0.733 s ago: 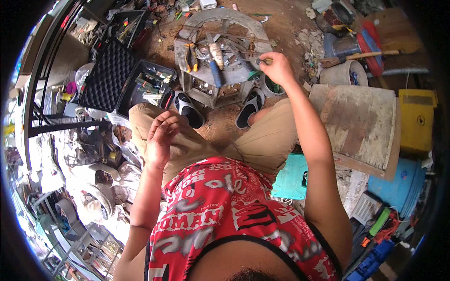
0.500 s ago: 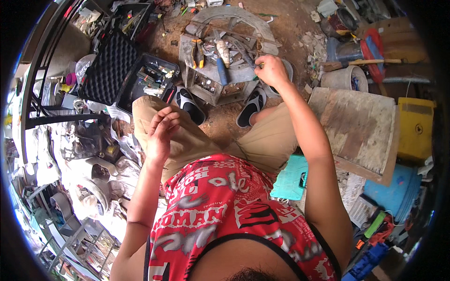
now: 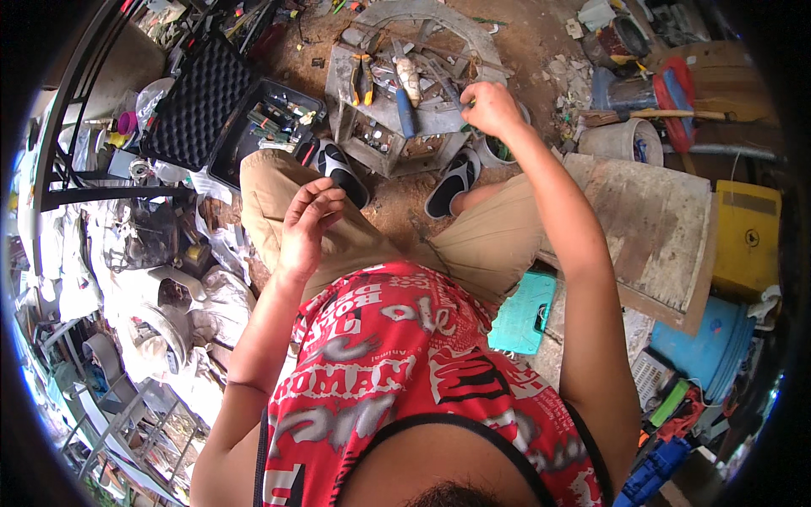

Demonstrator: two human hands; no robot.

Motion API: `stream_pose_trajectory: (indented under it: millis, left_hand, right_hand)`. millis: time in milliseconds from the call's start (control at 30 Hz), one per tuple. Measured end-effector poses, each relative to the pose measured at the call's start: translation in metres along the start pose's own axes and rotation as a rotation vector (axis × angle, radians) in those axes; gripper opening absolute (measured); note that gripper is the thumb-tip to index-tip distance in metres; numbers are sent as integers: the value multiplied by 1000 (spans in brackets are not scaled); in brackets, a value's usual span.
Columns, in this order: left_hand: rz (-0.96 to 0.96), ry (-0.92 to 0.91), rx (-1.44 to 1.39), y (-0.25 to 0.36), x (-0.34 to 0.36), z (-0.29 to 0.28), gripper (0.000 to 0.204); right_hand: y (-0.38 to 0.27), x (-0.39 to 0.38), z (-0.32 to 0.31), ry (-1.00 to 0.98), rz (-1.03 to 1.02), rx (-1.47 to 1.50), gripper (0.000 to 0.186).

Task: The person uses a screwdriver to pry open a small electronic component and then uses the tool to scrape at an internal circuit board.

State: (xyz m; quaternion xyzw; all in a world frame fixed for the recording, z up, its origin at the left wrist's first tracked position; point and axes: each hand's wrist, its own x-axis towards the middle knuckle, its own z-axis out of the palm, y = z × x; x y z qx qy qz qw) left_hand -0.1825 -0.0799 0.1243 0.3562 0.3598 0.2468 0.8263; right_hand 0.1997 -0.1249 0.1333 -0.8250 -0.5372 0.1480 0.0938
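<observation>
My right hand (image 3: 493, 111) is over the right edge of a low grey work stand (image 3: 436, 124). Its fingers are pinched; whatever they hold is too small to make out. Just left of it lies a dark long-handled tool (image 3: 445, 83). Above my left thigh hovers my left hand (image 3: 311, 215), fingers curled in against the thumb, their contents hidden. On the stand are orange-and-black pliers (image 3: 362, 80), a blue-handled tool (image 3: 405, 111) and a tool with a pale wrapped grip (image 3: 408, 78). Small scraps lie around them.
Left of the stand, an open black case (image 3: 221, 160) with foam in its lid holds small parts. A whitish bucket (image 3: 621, 142), a worn wooden board (image 3: 634, 228) and a yellow box (image 3: 750, 232) stand to the right. A turquoise case (image 3: 522, 314) lies beside my right thigh.
My left hand has shifted a little to the right and upward. My right hand has lifted slightly up and right from the stand's edge. Its fingers stay pinched.
</observation>
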Motion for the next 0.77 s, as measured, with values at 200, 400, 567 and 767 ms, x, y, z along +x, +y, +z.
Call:
stream_pose_trajectory:
  millis: [200, 400, 567, 767]
  left_hand:
    - [66, 26, -10, 8, 1, -9, 29]
    - [-7, -180, -218, 20, 24, -49, 45]
    - [-99, -300, -261, 29, 33, -49, 60]
    - [-115, -361, -305, 20, 43, -46, 60]
  right_hand:
    - [15, 12, 0, 14, 22, 104, 26]
    - [10, 20, 28, 75, -20, 60, 33]
    - [-5, 20, 22, 119, -33, 59, 39]
    - [-78, -80, -165, 425, -398, 833, 42]
